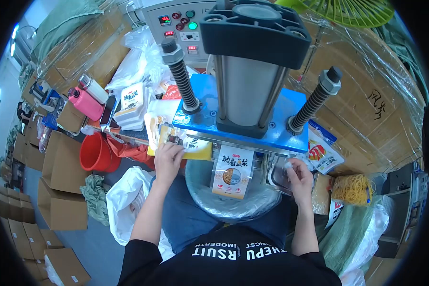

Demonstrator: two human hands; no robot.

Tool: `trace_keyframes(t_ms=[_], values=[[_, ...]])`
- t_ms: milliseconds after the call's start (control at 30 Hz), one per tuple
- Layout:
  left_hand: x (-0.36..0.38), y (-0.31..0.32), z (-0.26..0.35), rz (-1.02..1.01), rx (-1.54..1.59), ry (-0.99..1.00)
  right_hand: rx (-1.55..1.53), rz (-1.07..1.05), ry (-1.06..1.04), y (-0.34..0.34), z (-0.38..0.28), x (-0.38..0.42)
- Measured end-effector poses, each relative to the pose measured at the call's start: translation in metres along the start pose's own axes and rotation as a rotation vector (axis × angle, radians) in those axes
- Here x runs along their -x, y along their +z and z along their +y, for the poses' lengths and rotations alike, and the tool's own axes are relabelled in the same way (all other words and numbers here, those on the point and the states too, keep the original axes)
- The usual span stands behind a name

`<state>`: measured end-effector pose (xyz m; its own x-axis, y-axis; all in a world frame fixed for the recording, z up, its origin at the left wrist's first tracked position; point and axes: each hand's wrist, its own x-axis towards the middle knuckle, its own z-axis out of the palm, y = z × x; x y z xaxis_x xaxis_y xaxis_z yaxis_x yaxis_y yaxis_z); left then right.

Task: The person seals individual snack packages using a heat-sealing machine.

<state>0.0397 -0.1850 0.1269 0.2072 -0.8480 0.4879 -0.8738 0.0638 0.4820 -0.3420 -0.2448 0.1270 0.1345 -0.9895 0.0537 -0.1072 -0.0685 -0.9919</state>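
My left hand (169, 159) has its fingers closed on the edge of a yellow-and-white printed pouch (198, 148), left of the press. My right hand (299, 178) pinches the edge of a clear plastic piece (277, 175) at the press's right front; its exact shape is partly hidden. Between my hands a white printed bag (232, 172), showing a round picture of beans, hangs out from under the blue press plate (200, 119). A large plastic-lined tub (202, 190) is below it, in front of my legs.
The press cylinder (248, 90) and two spring bolts rise in front of me. At left are a stack of printed packs (130, 102), a pink bottle (87, 103) and a red bucket (100, 152). Yellow rubber bands (352, 189) lie at right, near a wrapped carton (367, 95).
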Motion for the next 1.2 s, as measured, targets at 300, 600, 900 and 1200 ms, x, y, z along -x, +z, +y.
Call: trace_keyframes(t_ms=[300, 600, 900, 1200], values=[[0.024, -0.012, 0.103, -0.239, 0.355, 0.018, 0.332, -0.501, -0.278, 0.03, -0.076, -0.006], [0.062, 0.007, 0.105, -0.707, 1.148, -0.721, 0.146, -0.54, -0.142, 0.054, -0.067, 0.011], [0.029, 0.071, 0.072, -0.309, 1.372, -0.964, 0.422, -0.112, -0.116, -0.011, -0.045, -0.001], [0.0, 0.035, 0.07, -0.538, 0.847, -0.797, 0.83, 0.005, -0.157, -0.005, -0.009, 0.0]])
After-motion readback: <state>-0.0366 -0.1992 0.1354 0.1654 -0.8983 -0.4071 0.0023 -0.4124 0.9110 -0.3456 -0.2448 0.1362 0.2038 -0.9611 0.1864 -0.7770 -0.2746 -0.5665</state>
